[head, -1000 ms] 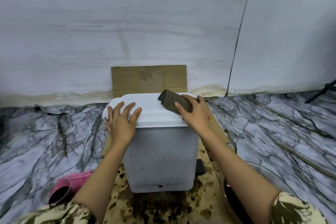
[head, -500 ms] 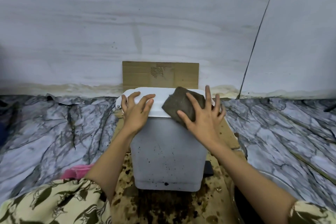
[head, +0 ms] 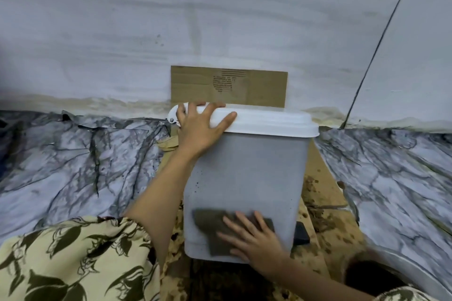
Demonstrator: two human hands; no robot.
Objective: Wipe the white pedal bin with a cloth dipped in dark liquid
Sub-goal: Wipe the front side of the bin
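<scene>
Big pale wall [head: 220,19] at the back, marbled sheet [head: 73,166] spread over the floor, likely there to catch drips. On top of that, stained cardboard [head: 322,193] lying under the white pedal bin [head: 244,166], with one flap standing up against the wall, probably to keep splashes off it. Bin standing upright in the middle, white lid [head: 269,122] closed, small dark specks dotted on the gray front. Black pedal [head: 301,233] poking out low on the bin's right side. Round bowl of dark liquid [head: 367,276] near the bottom right corner, close by, handy for dipping. Left hand [head: 200,129] resting on the lid's left corner, fingers spread apart and bent a little over the edge, seemingly to keep the bin from sliding or tipping. Right hand [head: 254,239] flat low on the bin's front, fingers straight and apart, pressing the cloth [head: 215,225] onto the plastic. Dark cloth lying under those fingertips and sticking out to the left and below them, touching the bin near its bottom edge. Not pinched, just pushed flat, good for rubbing.
</scene>
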